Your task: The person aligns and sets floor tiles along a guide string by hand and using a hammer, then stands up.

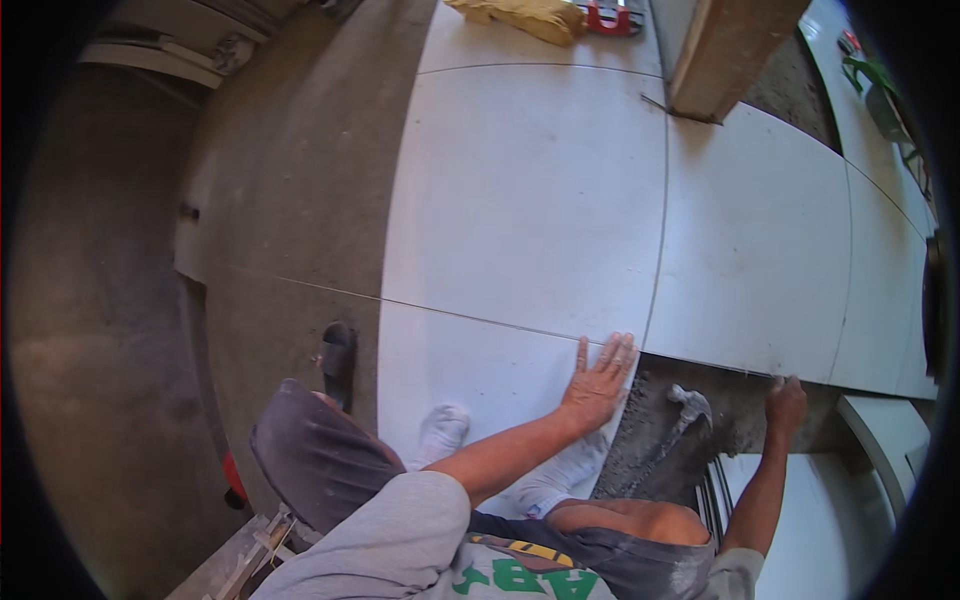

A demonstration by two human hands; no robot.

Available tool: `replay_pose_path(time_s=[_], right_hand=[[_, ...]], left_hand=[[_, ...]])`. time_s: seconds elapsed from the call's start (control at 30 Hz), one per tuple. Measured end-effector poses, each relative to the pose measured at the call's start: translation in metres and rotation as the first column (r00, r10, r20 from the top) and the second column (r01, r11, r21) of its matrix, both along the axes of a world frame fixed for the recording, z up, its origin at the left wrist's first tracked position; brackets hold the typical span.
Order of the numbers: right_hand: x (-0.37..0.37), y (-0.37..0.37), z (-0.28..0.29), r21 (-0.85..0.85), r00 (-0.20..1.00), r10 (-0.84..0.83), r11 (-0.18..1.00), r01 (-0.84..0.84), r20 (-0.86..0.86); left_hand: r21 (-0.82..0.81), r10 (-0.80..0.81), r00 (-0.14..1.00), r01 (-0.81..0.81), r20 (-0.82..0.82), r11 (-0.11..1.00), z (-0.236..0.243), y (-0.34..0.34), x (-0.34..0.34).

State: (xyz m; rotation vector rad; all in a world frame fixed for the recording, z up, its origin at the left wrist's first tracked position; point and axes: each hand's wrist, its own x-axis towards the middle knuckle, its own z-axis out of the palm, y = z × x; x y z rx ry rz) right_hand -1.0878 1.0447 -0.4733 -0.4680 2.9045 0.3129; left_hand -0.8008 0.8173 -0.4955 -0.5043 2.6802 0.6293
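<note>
The left hand (594, 387) lies flat, fingers spread, on a white tile (480, 360), the right hand (787, 400) curls by another tile (755, 230), maybe gripping, I cannot tell, and tiles cover the ground past the fingers, but dirt (645, 400) between them, under a hammer (690, 406), is bare.

Lettering on front of grey shirt (405, 525) worn by person, at lower edge of view. Green letters (502, 576), large, bold, block-shaped, set side by side in single row across chest. Row bent by cloth and partly cut off at picture's edge; full wording cannot be made out. Just beside letters, on side toward knees: yellow-and-dark printed motif (540, 554), partly hidden; whether it carries letters or numbers, cannot tell.
</note>
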Motion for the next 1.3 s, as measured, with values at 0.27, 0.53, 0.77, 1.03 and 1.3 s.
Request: replay_pose_path(time_s=[0.27, 0.53, 0.77, 1.03, 1.3], right_hand=[[0.001, -0.012, 0.004, 0.011, 1.000, 0.014, 1.000, -0.014, 0.014], [0.001, -0.011, 0.003, 0.019, 1.000, 0.004, 1.000, -0.005, 0.024], [0.003, -0.012, 0.007, 0.014, 1.000, 0.013, 1.000, -0.013, 0.000], [0.001, -0.007, 0.001, 0.015, 1.000, 0.016, 1.000, -0.016, 0.009], [0.004, -0.014, 0.008, -0.008, 1.000, -0.012, 1.000, 0.012, 0.023]], left_hand=[[0.039, 0.036, 0.999, -0.035, -0.030, 0.999, 0.006, -0.005, -0.001], [-0.009, -0.049, 0.998, 0.049, -0.050, 0.999, 0.000, -0.004, -0.003], [0.025, -0.029, 0.999, 0.030, -0.030, 0.999, 0.009, -0.005, -0.008], [-0.032, -0.083, 0.996, 0.082, -0.035, 0.996, 0.004, -0.014, -0.012], [-0.017, -0.064, 0.996, 0.063, -0.062, 0.998, 0.004, -0.010, -0.008]])
